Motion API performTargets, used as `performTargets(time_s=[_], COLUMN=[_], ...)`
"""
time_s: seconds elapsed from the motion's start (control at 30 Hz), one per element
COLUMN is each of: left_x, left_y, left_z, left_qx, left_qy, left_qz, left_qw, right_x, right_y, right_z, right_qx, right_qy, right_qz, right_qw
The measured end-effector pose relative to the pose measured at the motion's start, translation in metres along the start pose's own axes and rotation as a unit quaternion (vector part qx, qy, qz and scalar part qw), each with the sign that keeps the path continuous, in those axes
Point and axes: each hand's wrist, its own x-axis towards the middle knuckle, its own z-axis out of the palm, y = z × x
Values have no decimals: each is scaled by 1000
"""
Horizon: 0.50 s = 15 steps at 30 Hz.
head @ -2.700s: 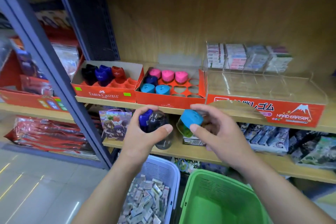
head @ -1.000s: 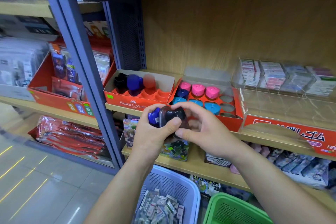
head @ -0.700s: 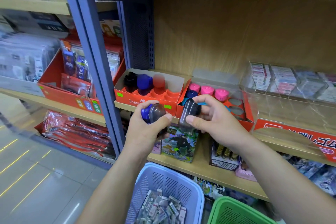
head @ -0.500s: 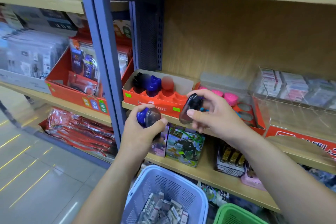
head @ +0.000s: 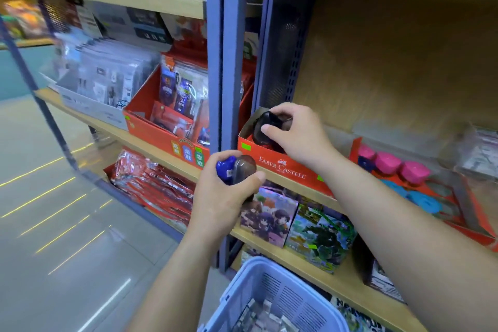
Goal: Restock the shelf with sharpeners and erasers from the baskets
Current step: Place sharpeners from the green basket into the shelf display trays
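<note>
Has carried the black sharpener (head: 265,127) from before the edge of the shelf (head: 293,185) into the left end of the red Faber-Castell box (head: 283,168), centre frame. Keeps it pinched in the grip of the right hand (head: 299,133). Clamps a blue sharpener (head: 225,167) and a smoky sharpener (head: 244,167) in the grip of the left hand (head: 221,202), just below. Probably leaves two to slot.

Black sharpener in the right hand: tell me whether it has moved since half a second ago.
Yes. The right hand carried the black sharpener leftward and deeper, from the right front end of the Faber-Castell box to its left end.
</note>
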Motion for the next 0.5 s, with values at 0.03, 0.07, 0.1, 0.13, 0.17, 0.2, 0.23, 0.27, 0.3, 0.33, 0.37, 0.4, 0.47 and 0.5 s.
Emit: performTargets(time_s=[0.03, 0.07, 0.1, 0.13, 0.17, 0.2, 0.23, 0.27, 0.3, 0.33, 0.37, 0.4, 0.47, 0.5], left_x=[1, 1, 2, 3, 4, 5, 6, 7, 8, 9, 10, 10, 11, 11], left_y=[-1, -2, -3, -4, -5, -6, -8, -9, -9, -9, -9, -9, -9, -8], left_z=[-3, -5, -6, -8, -9, -10, -11, -13, -13, -14, -14, -14, -15, -15], left_qx=[-4, -5, 1, 9, 16, 19, 20, 19, 16, 12, 5, -6, -18, -18], left_qy=[5, 9, 13, 17, 20, 25, 28, 31, 34, 36, 37, 37, 32, 26], left_qz=[-4, -5, -2, 1, 1, -1, -2, -3, -4, -4, -5, -6, -11, -14], left_qw=[1000, 1000, 1000, 1000, 1000, 1000, 999, 999, 999, 999, 999, 999, 999, 999], right_x=[3, 5, 5, 5, 4, 3, 3, 3, 4, 4, 4, 3, -1, -6], right_y=[2, 3, 3, 3, 3, 3, 3, 4, 5, 7, 9, 10, 9, 6], right_z=[6, 11, 14, 16, 17, 19, 20, 22, 23, 24, 24, 24, 20, 18], right_qx=[-22, -47, -75, -100, -120, -136, -148, -159, -168, -174, -176, -172, -146, -122], right_qy=[5, 12, 17, 19, 18, 15, 13, 12, 12, 9, 3, -6, -14, -4], right_qz=[-2, -5, -8, -13, -18, -24, -29, -37, -44, -51, -53, -51, -49, -55], right_qw=[1000, 999, 997, 995, 992, 990, 988, 987, 985, 983, 983, 984, 988, 991])
